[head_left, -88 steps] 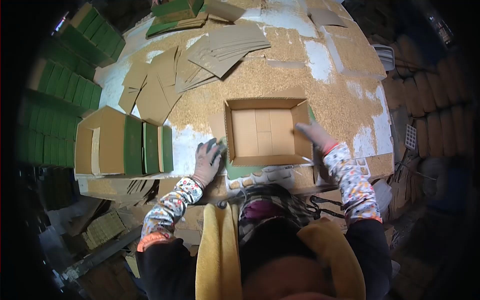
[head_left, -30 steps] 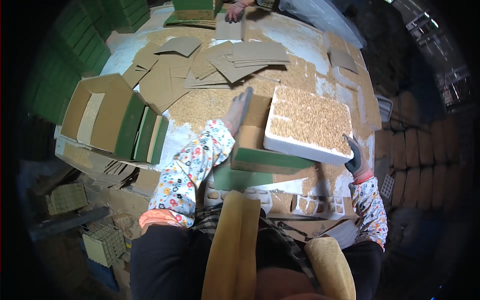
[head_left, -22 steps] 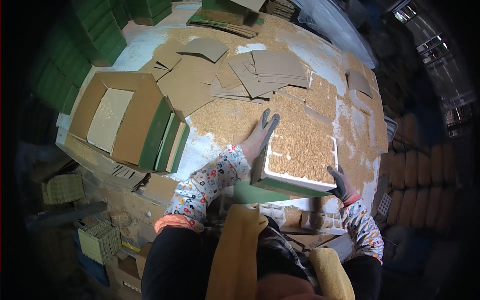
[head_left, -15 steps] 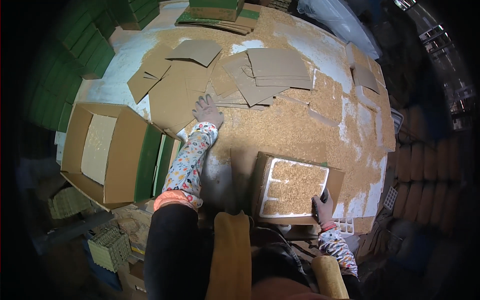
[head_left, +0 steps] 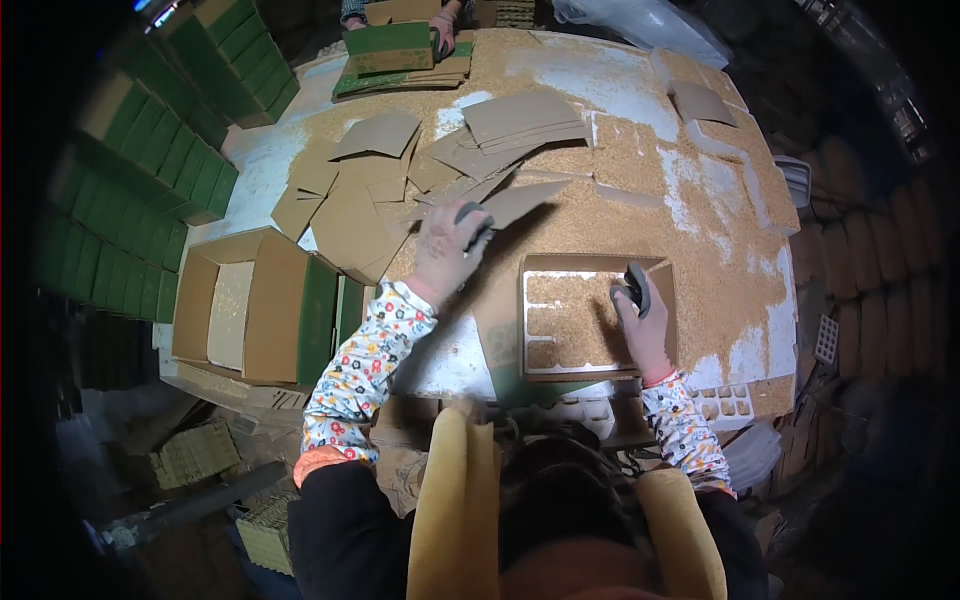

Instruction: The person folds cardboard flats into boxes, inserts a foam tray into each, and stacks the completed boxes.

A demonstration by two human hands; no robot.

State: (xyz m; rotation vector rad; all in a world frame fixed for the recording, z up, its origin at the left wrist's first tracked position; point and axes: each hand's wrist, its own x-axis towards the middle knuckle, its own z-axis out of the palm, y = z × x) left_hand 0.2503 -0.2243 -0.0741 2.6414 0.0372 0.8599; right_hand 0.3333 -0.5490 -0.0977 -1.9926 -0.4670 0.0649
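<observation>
My left hand (head_left: 448,248), in a pale glove with dark fingertips, is closed on the edge of a brown cardboard sheet (head_left: 522,201). The sheet is tilted up off the pile of flat cardboard pieces (head_left: 365,200). To the right stands an open cardboard box (head_left: 600,263). Inside it lies a white tray (head_left: 545,304), largely covered with loose tan granular filler like sawdust or husks. My right hand (head_left: 643,325) is over the tray's right part, its fingers bent and apart, with no object visible in them.
Another open box (head_left: 275,310) lies at the left. Green boxes (head_left: 160,160) are stacked at the far left. Across the table, another person's gloved hand (head_left: 443,32) touches a green carton (head_left: 390,48). Filler is spread over the white tabletop (head_left: 590,75). White moulded trays (head_left: 722,403) sit at the near edge.
My left hand has gone from lying spread on the cardboard to lifting a sheet. The tray now sits down inside the box, and my right hand has left its edge. Another person's hands have come into view.
</observation>
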